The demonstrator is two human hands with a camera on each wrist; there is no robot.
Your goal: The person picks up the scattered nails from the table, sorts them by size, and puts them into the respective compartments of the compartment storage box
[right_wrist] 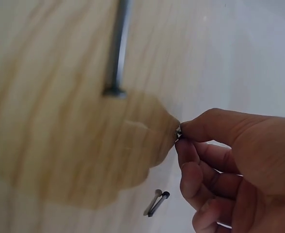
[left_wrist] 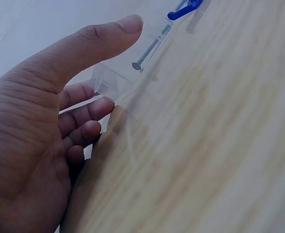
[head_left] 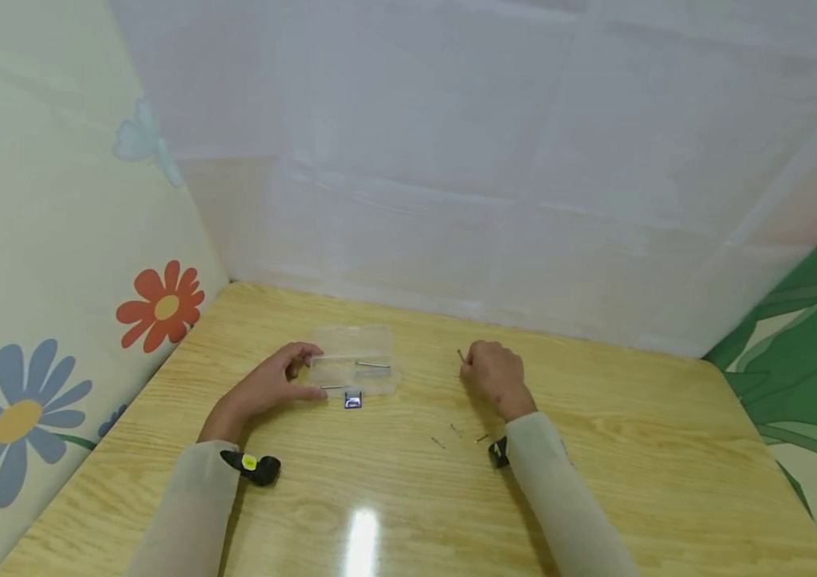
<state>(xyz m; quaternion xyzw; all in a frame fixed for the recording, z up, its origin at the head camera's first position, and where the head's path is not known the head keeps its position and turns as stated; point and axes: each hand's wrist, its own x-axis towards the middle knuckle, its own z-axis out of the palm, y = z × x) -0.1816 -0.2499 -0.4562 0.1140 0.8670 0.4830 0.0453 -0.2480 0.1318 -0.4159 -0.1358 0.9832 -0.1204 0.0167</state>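
A clear plastic box (head_left: pixel 351 340) with a blue clasp (head_left: pixel 353 399) lies on the table, its lid raised at the back. My left hand (head_left: pixel 275 381) holds the box's left end, thumb at the front and fingers behind. Metal nails show inside, one nail (head_left: pixel 372 365) toward the back and another (left_wrist: pixel 150 48) along the front wall. Right of the box, my right hand (head_left: pixel 495 373) pinches a nail (right_wrist: pixel 178 131) between thumb and index finger. Mostly hidden by the fingertips in the right wrist view, that nail pokes out leftward in the head view.
Several loose nails (head_left: pixel 438 441) lie on the wooden table (head_left: pixel 408 497) near my right wrist. One nail (right_wrist: pixel 117 48) looms close in the right wrist view. Behind the table hangs a white cloth (head_left: pixel 452 200); flower-printed cloth (head_left: pixel 34 320) lines the sides.
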